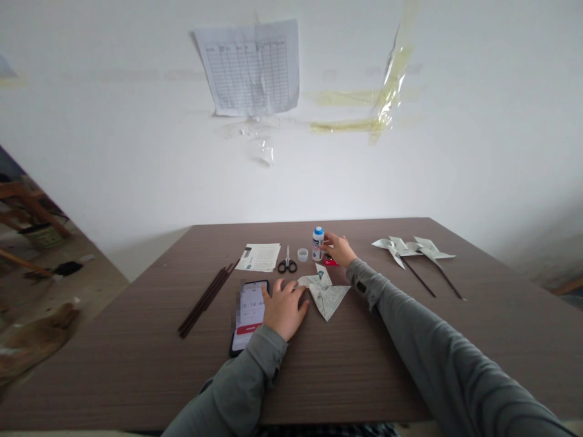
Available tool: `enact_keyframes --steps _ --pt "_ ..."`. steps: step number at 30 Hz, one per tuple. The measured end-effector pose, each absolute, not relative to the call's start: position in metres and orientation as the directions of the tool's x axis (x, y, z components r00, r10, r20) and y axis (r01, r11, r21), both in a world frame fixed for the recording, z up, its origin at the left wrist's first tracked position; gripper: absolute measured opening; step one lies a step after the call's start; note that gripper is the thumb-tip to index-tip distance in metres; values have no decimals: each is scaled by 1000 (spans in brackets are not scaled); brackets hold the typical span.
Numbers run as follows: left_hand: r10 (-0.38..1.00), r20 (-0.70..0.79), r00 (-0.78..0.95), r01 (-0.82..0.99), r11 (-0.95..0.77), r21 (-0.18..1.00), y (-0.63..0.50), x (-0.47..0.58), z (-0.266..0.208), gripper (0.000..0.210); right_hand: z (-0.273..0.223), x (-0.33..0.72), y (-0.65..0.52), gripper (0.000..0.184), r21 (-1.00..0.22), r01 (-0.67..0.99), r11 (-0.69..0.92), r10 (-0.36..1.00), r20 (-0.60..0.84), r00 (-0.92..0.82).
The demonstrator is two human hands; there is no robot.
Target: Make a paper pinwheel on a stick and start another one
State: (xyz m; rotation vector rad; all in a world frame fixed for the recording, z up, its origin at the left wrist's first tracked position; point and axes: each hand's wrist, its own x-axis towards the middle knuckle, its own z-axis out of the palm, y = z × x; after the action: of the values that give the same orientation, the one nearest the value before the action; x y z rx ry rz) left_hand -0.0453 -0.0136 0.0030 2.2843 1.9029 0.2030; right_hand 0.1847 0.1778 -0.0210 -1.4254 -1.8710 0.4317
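Head view: we see the left hand (285,308) loosely spread at the left flap of the folded paper pinwheel (328,298), mid-worktop (346,376). The right hand (339,249) is at the blue-capped bottle (317,246); whether it grips, we cannot tell. We judge the step as handling the bottle; the next move calls for clearing the red item (330,261) below. The phone (250,303) crowds the left wrist; scissors (287,265) lie beyond.
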Motion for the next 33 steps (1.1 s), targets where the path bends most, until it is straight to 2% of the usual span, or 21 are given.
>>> enact_keyframes --steps 6,13,15,18,21,24,28,33 --pt "981 20 193 956 -193 223 -14 -46 5 48 -18 187 174 30 -647 705 291 941 325 -90" --pt "984 18 177 954 -176 244 -15 -45 9 47 -22 196 165 63 -650 684 331 912 406 -56" --pt "984 13 176 954 -174 246 -16 -44 9 47 -24 204 158 62 -650 676 346 895 445 -30" --pt "985 0 175 955 -170 242 -17 -42 8 48 -26 219 145 50 -620 698 357 887 460 -45" --pt "985 9 170 959 -167 229 -17 -41 7 49 -28 235 127 34 -548 705 451 856 490 -166" --pt "985 29 167 960 -169 224 -16 -41 6 49 -33 245 106 24 -447 656 608 777 505 -376" --pt "983 48 177 958 -183 223 -16 -43 2 48 -38 246 81 21 -361 574 735 678 414 -608" --pt "982 77 172 954 -186 237 -15 -44 -2 47 -39 239 62 24 -286 546 788 616 349 -706"
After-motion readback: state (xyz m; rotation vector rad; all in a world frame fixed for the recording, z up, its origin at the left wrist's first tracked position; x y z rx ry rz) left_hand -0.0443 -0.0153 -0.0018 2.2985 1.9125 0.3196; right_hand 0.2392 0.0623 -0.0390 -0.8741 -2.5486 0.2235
